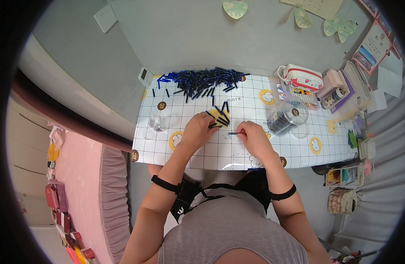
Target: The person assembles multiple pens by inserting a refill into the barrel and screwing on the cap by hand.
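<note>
My right hand [254, 137] pinches a thin dark ink cartridge [232, 133] between thumb and fingertips, its end pointing left. Close by, my left hand [199, 132] has its fingers curled around one end of another dark cartridge [214, 126], low over the table. Several loose cartridges [223, 121] lie in front of the left fingertips, on a yellow patch [216, 114]. Farther back, a large heap of black and blue cartridges [207, 80] spreads along the wall. To the right of my right hand is a clear round jar [294, 110] with dark cartridges inside.
A small clear cup [156, 123] stands at the left on the gridded tablecloth [198, 154]. A white timer [145, 76] is at the back left corner. At the back right are a white and red pencil case [302, 78], a clear box and notebooks [357, 83].
</note>
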Demonstrator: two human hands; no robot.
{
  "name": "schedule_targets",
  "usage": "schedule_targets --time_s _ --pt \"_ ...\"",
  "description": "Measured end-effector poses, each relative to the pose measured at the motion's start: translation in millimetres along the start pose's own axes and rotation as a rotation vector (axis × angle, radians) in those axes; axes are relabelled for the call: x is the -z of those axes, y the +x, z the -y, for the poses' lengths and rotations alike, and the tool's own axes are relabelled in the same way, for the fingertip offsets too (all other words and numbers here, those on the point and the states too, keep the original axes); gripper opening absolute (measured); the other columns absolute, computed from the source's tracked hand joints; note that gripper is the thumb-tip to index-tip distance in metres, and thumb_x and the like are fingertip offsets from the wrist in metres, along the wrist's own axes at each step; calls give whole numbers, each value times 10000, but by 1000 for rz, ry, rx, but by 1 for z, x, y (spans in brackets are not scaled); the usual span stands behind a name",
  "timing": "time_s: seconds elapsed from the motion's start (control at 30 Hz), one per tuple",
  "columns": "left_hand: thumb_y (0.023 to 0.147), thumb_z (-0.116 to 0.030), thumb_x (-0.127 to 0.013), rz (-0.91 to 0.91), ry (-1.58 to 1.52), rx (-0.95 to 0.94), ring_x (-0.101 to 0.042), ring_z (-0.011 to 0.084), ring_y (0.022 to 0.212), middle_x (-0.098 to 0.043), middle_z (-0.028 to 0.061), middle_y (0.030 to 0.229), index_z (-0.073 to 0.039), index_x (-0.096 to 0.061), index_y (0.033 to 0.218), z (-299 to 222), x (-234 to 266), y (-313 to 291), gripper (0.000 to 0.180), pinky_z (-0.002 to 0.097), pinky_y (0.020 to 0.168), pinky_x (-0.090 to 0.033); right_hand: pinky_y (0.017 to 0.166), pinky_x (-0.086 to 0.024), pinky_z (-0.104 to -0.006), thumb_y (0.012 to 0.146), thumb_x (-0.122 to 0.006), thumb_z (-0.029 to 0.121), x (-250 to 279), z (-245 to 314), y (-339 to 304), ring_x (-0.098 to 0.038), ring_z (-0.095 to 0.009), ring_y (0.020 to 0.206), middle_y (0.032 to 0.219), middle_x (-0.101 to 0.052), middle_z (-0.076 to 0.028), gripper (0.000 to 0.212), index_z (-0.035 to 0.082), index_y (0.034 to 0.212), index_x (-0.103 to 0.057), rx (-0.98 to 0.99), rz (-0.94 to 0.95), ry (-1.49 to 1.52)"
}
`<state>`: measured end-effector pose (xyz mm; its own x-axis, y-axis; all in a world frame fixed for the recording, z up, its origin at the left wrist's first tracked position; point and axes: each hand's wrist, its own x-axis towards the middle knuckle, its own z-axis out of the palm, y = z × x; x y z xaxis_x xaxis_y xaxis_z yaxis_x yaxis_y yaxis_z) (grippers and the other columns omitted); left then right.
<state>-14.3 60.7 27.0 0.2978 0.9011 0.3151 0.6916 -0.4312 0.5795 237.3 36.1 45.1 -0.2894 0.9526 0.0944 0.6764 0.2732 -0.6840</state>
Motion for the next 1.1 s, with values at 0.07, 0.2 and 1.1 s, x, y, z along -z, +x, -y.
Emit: schedule_targets --time_s 0.07,0.2,1.1 --pt "874 -109 -856 20 -3 -1 -716 364 904 -728 146 936 -11 -760 967 5 0 -1 166 452 802 -579 823 -579 -459 917 -786 2 4 4 2 -714 -381 914 982 -703 -170 116 10 1016 -725 10 -1 42" --pt "836 -85 -886 125 -58 61 -746 343 879 -762 157 934 15 -768 975 6 4 -1 208 420 793 -595 798 -595 -420 903 -772 -49 9 12 11 -732 -358 896 1002 -712 -170 126 1 1009 -725 40 -61 97" --pt "937 -42 -794 -80 -97 19 -704 392 940 -736 178 1013 1 -798 1059 27 17 -24 129 458 840 -571 849 -579 -551 1046 -700 114 -13 22 69 -744 -487 967 977 -767 -286 291 -30 1273 -587 -65 -9 -318"
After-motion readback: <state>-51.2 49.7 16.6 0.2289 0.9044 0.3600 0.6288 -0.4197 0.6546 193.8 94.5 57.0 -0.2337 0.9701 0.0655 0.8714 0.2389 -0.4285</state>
